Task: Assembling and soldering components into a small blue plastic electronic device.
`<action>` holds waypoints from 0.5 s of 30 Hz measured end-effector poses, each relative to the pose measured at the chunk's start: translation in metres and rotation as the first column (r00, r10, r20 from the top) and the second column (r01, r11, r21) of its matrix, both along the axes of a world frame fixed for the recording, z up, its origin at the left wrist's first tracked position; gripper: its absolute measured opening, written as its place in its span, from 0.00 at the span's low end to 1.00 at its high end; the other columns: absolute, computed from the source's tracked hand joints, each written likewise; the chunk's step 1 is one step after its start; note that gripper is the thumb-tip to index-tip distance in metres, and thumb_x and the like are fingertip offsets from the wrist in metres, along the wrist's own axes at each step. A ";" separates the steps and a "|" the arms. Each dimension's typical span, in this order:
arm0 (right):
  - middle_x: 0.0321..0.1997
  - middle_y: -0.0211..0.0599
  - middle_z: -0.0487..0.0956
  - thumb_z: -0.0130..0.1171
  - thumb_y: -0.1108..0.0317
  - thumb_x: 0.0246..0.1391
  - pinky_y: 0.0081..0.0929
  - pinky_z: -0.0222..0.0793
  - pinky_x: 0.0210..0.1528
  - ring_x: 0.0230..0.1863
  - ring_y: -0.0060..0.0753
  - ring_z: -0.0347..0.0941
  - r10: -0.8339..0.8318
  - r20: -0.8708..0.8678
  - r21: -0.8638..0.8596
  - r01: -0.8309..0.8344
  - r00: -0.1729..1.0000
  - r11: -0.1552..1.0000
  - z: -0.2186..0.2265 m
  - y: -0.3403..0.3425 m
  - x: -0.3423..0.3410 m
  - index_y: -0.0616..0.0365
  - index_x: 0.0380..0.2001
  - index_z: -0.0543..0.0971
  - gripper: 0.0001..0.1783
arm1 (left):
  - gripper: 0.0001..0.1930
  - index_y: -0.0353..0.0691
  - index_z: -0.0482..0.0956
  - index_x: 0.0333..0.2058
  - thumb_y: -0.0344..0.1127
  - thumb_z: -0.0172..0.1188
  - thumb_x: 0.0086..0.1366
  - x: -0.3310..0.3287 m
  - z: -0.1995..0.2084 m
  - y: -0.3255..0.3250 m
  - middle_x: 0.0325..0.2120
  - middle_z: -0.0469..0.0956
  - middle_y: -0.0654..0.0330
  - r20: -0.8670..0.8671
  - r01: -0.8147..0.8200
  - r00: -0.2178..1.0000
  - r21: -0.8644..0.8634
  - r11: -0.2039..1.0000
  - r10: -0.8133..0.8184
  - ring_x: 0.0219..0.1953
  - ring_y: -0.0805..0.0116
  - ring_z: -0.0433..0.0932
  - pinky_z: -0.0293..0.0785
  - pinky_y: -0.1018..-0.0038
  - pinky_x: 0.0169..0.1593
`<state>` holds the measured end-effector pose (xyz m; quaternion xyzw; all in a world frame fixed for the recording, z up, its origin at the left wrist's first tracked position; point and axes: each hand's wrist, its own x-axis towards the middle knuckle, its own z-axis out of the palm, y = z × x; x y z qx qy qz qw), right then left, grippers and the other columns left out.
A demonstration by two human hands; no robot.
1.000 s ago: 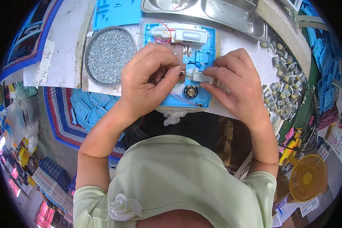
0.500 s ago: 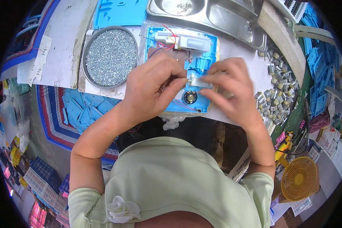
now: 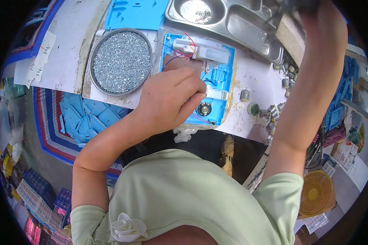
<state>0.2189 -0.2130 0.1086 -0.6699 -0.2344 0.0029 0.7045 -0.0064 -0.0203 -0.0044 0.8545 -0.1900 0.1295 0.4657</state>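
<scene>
My left hand [image 3: 173,98] is over a blue plastic housing [image 3: 221,73], thumb and forefinger pinched at the left end of a small white plastic piece [image 3: 217,94]. Just below that piece sits a round speaker [image 3: 204,108]. A white and grey module [image 3: 202,51] with red and yellow wires [image 3: 191,41] lies across the housing's upper part. A brown board [image 3: 180,64] is partly hidden behind my left hand. My right hand [image 3: 321,18] is raised at the far upper right, beside a dark object [image 3: 302,5]; both are smeared, and its fingers cannot be made out.
A round tray of small screws [image 3: 90,65] stands left of the housing. Behind are a blue panel [image 3: 137,14] and a metal compartment tray [image 3: 227,30]. Small metal motors [image 3: 244,95] lie to the right. Blue parts [image 3: 79,118] fill a striped bag below left.
My right hand has left the white piece and swung up to the far right. My left hand stays pinched at the piece. The view has shifted slightly.
</scene>
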 end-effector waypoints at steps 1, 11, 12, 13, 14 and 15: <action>0.31 0.37 0.77 0.61 0.67 0.64 0.34 0.72 0.56 0.40 0.35 0.77 -0.031 -0.077 0.006 0.031 0.997 0.999 -0.006 -0.018 -0.014 0.71 0.51 0.74 0.19 | 0.08 0.39 0.79 0.33 0.24 0.68 0.55 0.001 0.001 -0.001 0.30 0.79 0.56 0.000 0.013 1.000 -0.007 1.000 -0.013 0.31 0.56 0.80 0.74 0.66 0.32; 0.22 0.33 0.70 0.63 0.66 0.65 0.41 0.81 0.37 0.22 0.26 0.67 0.175 0.063 0.101 -0.181 0.983 0.978 -0.082 0.025 -0.114 0.65 0.51 0.73 0.18 | 0.08 0.41 0.78 0.33 0.27 0.68 0.55 0.000 -0.004 -0.003 0.30 0.78 0.59 0.004 0.004 1.000 -0.005 1.000 -0.004 0.32 0.56 0.80 0.74 0.64 0.33; 0.22 0.34 0.71 0.63 0.67 0.65 0.40 0.81 0.37 0.22 0.26 0.68 0.168 0.005 0.078 -0.168 0.986 0.983 -0.083 0.025 -0.114 0.65 0.51 0.73 0.17 | 0.08 0.41 0.78 0.33 0.27 0.67 0.56 0.001 -0.004 -0.003 0.30 0.78 0.59 0.010 -0.001 1.000 -0.011 1.000 0.002 0.33 0.56 0.80 0.74 0.64 0.33; 0.23 0.36 0.73 0.64 0.69 0.63 0.37 0.81 0.36 0.23 0.26 0.69 0.175 0.009 0.088 -0.175 0.985 0.981 -0.084 0.022 -0.115 0.68 0.51 0.72 0.19 | 0.08 0.41 0.78 0.33 0.27 0.68 0.56 0.002 -0.003 -0.003 0.30 0.78 0.59 0.009 -0.005 1.000 -0.011 1.000 0.005 0.33 0.55 0.80 0.75 0.63 0.33; 0.23 0.36 0.73 0.64 0.69 0.63 0.36 0.81 0.35 0.23 0.25 0.69 0.165 -0.039 0.073 -0.162 0.986 0.984 -0.081 0.025 -0.118 0.69 0.51 0.72 0.19 | 0.08 0.41 0.78 0.33 0.27 0.68 0.56 0.002 -0.003 -0.003 0.30 0.78 0.58 0.004 -0.010 1.000 -0.008 1.000 0.010 0.33 0.55 0.80 0.75 0.63 0.33; 0.23 0.36 0.73 0.64 0.69 0.63 0.35 0.81 0.35 0.23 0.25 0.69 0.153 -0.086 0.057 -0.148 0.984 0.987 -0.077 0.029 -0.121 0.70 0.51 0.72 0.19 | 0.08 0.41 0.78 0.33 0.27 0.68 0.56 0.001 -0.004 -0.002 0.30 0.78 0.58 -0.001 -0.014 1.000 -0.005 1.000 0.014 0.33 0.55 0.80 0.75 0.63 0.33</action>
